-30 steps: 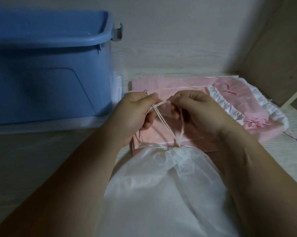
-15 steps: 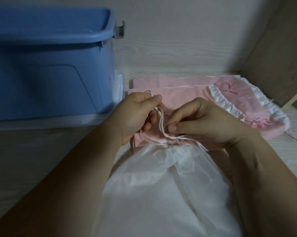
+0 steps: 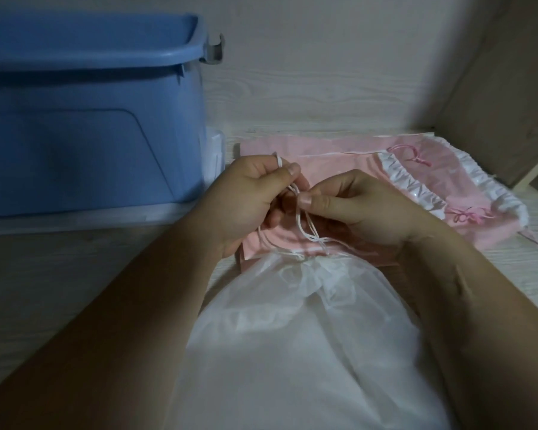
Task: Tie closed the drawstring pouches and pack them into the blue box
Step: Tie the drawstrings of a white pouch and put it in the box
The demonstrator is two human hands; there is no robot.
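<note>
A white drawstring pouch (image 3: pixel 295 336) lies in front of me, its gathered mouth pointing away. White drawstrings (image 3: pixel 304 231) rise from that mouth. My left hand (image 3: pixel 249 200) pinches the strings between thumb and fingers, with a loop over its forefinger. My right hand (image 3: pixel 360 209) pinches the same strings just to the right, thumb tip against them. The blue box (image 3: pixel 84 119) stands open at the far left. Pink pouches (image 3: pixel 332 159) lie flat beyond my hands, and one with a white frill (image 3: pixel 466 187) and pink cord bows sits to the right.
The pouches rest on a pale wood-grain surface (image 3: pixel 44 274). A wall runs behind, and a wooden panel (image 3: pixel 503 88) closes off the far right corner. A clear lid or tray (image 3: pixel 75 218) lies under the blue box.
My right hand has come up and left from the pouch mouth toward my left hand. The strings now hang as crossed loops between both hands.
</note>
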